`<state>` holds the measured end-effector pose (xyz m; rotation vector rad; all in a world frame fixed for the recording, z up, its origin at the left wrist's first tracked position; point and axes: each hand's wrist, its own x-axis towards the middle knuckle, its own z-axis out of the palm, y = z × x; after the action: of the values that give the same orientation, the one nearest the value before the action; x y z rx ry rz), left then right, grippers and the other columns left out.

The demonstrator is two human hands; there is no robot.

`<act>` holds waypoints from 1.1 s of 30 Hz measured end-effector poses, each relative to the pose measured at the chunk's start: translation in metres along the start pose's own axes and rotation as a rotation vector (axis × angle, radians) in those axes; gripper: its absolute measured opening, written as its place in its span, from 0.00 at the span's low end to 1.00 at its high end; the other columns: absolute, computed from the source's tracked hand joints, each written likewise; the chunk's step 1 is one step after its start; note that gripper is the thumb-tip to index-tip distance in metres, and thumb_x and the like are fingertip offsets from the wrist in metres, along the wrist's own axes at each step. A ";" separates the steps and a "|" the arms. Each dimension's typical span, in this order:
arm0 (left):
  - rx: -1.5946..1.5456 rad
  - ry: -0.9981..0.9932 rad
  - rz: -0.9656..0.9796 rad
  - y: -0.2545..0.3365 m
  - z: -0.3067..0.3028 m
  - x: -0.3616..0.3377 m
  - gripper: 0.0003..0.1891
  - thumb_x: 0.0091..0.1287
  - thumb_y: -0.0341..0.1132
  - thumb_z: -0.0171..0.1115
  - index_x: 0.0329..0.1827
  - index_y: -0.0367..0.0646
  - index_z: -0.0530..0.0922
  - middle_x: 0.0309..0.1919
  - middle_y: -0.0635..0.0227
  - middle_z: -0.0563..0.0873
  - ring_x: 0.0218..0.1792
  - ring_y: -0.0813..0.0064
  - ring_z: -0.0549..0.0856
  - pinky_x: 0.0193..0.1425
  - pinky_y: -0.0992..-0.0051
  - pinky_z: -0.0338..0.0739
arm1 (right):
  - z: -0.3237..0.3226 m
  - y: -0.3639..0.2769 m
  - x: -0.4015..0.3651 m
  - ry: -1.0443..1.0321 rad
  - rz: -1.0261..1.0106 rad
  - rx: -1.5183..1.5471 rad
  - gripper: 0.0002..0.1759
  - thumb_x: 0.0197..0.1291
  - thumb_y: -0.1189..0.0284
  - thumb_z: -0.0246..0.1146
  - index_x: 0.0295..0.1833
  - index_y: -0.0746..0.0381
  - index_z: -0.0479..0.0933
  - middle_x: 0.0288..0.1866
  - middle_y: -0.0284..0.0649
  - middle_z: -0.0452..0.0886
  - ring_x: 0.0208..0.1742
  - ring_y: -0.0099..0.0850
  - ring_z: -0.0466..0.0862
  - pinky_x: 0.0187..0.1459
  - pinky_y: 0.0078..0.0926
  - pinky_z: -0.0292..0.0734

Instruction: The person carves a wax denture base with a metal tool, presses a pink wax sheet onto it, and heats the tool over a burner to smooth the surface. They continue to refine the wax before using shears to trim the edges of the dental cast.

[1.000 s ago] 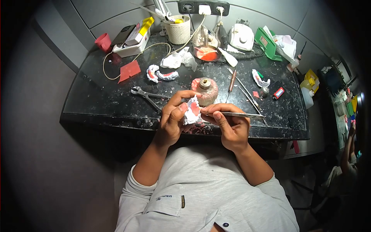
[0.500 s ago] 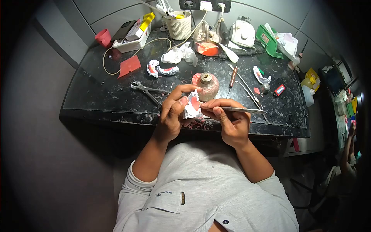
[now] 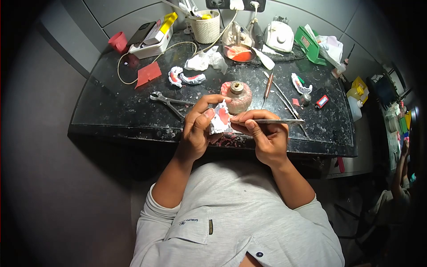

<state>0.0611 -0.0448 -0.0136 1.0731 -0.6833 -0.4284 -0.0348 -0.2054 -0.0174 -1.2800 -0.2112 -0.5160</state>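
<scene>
My left hand point(image 3: 196, 129) is closed around a white plaster dental cast point(image 3: 219, 123) with pink wax on its inner face. Between the thumb and fingers of my right hand point(image 3: 268, 139) is a slim metal wax carver point(image 3: 280, 121), its handle pointing right. The working tip meets the wax side of the cast, partly hidden by my fingertips. Just beyond both hands stands a glass spirit burner point(image 3: 240, 99) with a metal collar and pink wax stuck to it. Pink shavings point(image 3: 229, 141) lie at the bench edge beneath the cast.
On the black bench point(image 3: 115, 109) lie pliers point(image 3: 167, 103), a pink wax sheet point(image 3: 148, 74), other casts point(image 3: 187, 79), a brown-handled tool point(image 3: 268, 85) and a red lighter point(image 3: 321, 102). Behind are a white basket point(image 3: 207, 29) and a pan of red wax point(image 3: 240, 55). Another person's arm point(image 3: 402, 162) shows far right.
The carver's outer end has risen slightly, so it lies more level. The cast has shifted a little left in my left hand; both hands keep their holds.
</scene>
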 end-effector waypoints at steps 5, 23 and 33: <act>0.001 -0.004 0.001 0.001 -0.001 0.001 0.23 0.77 0.45 0.46 0.64 0.37 0.77 0.27 0.75 0.78 0.19 0.89 0.68 0.21 0.83 0.59 | -0.005 0.005 0.000 -0.040 -0.041 -0.045 0.09 0.77 0.80 0.57 0.53 0.75 0.79 0.51 0.50 0.88 0.55 0.34 0.89 0.61 0.33 0.87; 0.028 0.000 -0.012 0.001 -0.001 0.001 0.23 0.77 0.43 0.45 0.64 0.38 0.77 0.26 0.75 0.78 0.19 0.90 0.69 0.22 0.83 0.59 | 0.001 0.002 0.001 -0.009 -0.044 -0.041 0.09 0.77 0.80 0.57 0.53 0.75 0.79 0.50 0.50 0.88 0.56 0.34 0.89 0.61 0.32 0.87; -0.027 -0.009 -0.011 0.000 -0.003 0.001 0.26 0.78 0.48 0.45 0.67 0.38 0.74 0.29 0.73 0.80 0.21 0.88 0.73 0.22 0.84 0.62 | 0.002 -0.003 0.000 0.011 -0.037 0.078 0.08 0.76 0.79 0.61 0.53 0.73 0.79 0.49 0.50 0.88 0.54 0.36 0.89 0.59 0.32 0.86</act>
<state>0.0640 -0.0432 -0.0148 1.0502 -0.6785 -0.4507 -0.0356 -0.2040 -0.0141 -1.1988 -0.2439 -0.5414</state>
